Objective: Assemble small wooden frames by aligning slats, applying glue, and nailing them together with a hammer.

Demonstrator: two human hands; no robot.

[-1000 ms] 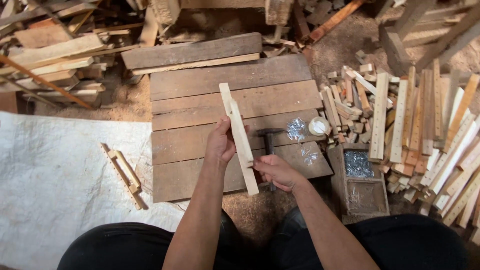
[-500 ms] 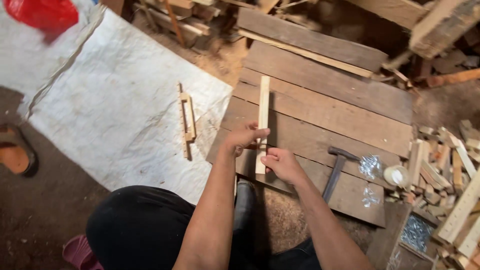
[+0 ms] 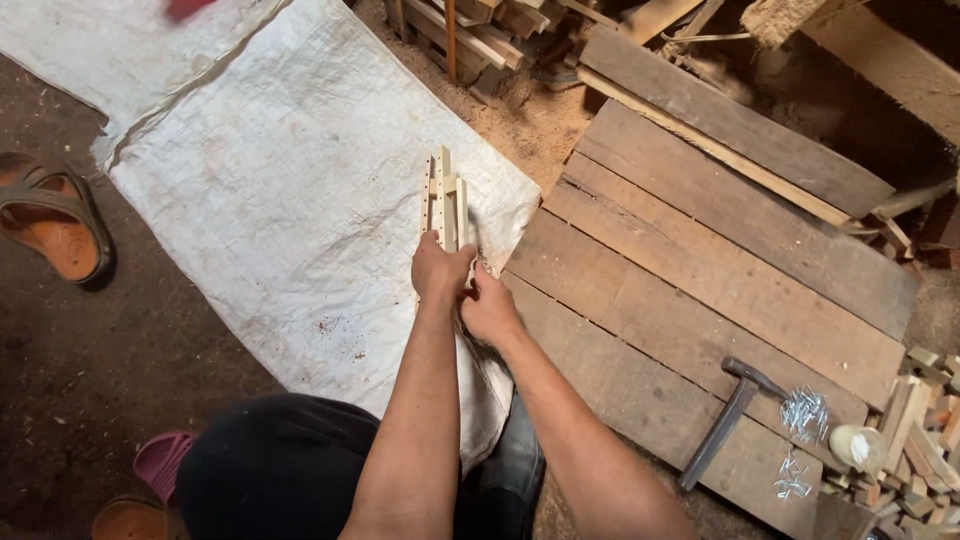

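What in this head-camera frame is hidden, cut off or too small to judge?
- Head view: the near end of the wooden strips is covered by the left hand and right hand, so the grip is unclear.
- A red thing is cut by the top edge and blurred.
- The nails are too small to count.
- The sandal is cut by the left edge.

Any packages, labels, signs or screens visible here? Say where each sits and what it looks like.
No labels, signs or screens show.
Clear plastic bag of nails: on the plank platform's right end, beside the hammer; crumpled, see-through, silvery contents.
Small white container: right of the bag; roundish, pale.
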